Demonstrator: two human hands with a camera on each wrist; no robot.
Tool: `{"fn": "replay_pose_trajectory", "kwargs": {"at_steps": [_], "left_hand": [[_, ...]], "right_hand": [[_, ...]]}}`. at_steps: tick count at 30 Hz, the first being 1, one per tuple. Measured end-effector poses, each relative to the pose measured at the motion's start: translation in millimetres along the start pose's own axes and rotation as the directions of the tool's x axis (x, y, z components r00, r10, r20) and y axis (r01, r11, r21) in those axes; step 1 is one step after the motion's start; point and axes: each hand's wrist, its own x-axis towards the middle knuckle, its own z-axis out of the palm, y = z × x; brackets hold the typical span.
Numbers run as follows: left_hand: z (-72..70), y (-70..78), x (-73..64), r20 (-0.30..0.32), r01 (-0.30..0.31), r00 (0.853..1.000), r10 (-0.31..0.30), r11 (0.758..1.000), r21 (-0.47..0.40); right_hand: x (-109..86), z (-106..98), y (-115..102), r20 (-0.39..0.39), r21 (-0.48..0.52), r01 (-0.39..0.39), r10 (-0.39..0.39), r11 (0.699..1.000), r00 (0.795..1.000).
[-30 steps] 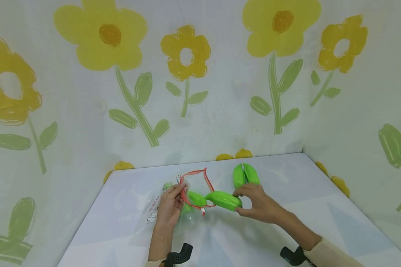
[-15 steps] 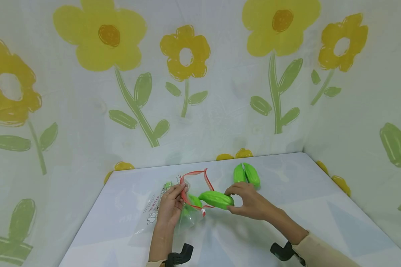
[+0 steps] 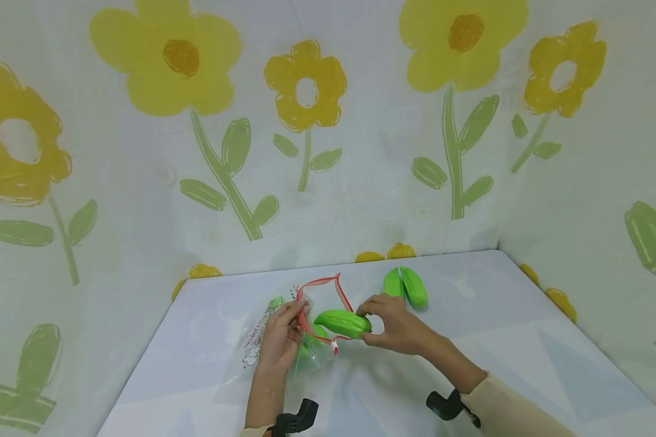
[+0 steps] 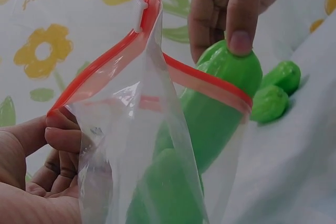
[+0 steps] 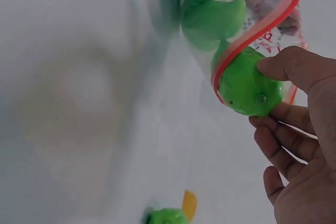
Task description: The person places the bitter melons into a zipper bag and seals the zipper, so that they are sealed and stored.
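Observation:
In the head view my left hand (image 3: 280,340) pinches the red-edged rim of a clear zip bag (image 4: 136,156), holding its mouth spread. The bag's red zip edge (image 4: 105,72) forms a loop. My right hand (image 3: 396,325) grips the blunt end of a green ridged toy gourd (image 3: 343,323) between thumb and fingers. Its pointed end faces left. Through the clear film in the left wrist view, the gourd's lower part shows inside the mouth, its top above the red edge. Other green gourds (image 5: 212,22) lie inside the bag, partly hidden by its film.
Two more green gourds (image 3: 413,287) lie side by side on the pale table (image 3: 470,340), behind my right hand. A flower-print cloth wall (image 3: 361,200) rises at the table's back edge. A black wrist camera mount (image 3: 295,417) sits on my left wrist.
My right hand has moved left with the green gourd, bringing its pointed end from the bag's right edge into the mouth. My left hand and the bag stay nearly still.

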Motion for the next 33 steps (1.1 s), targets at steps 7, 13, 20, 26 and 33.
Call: {"fn": "replay_pose_trajectory", "kwargs": {"at_steps": [7, 13, 20, 26, 33], "left_hand": [[0.7, 0.8, 0.4, 0.006, 0.015, 1.000, -0.014, 1.000, -0.010], [1.0, 4.8, 1.8, 0.017, 0.002, 1.000, -0.002, 1.000, -0.011], [-1.3, 3.2, 2.1, 0.014, 0.028, 1.000, -0.028, 1.000, 0.000], [-1.7, 2.4, 3.5, 0.020, 0.012, 1.000, -0.012, 1.000, 0.001], [-2.3, 3.4, 4.1, 0.022, 0.010, 1.000, -0.010, 1.000, -0.007]], "right_hand": [[9.7, 5.1, -5.4, 0.027, -0.015, -0.007, 0.008, 1.000, 1.000], [22.7, 9.2, -11.8, 0.047, -0.046, 0.009, -0.007, 0.999, 0.999], [32.1, 13.4, -16.6, 0.074, -0.082, -0.005, 0.011, 0.997, 0.997], [38.6, 17.9, -19.8, 0.074, -0.086, 0.008, -0.001, 0.996, 0.997], [36.8, 16.1, -14.2, -0.006, -0.101, 0.021, -0.021, 0.995, 1.000]]}}
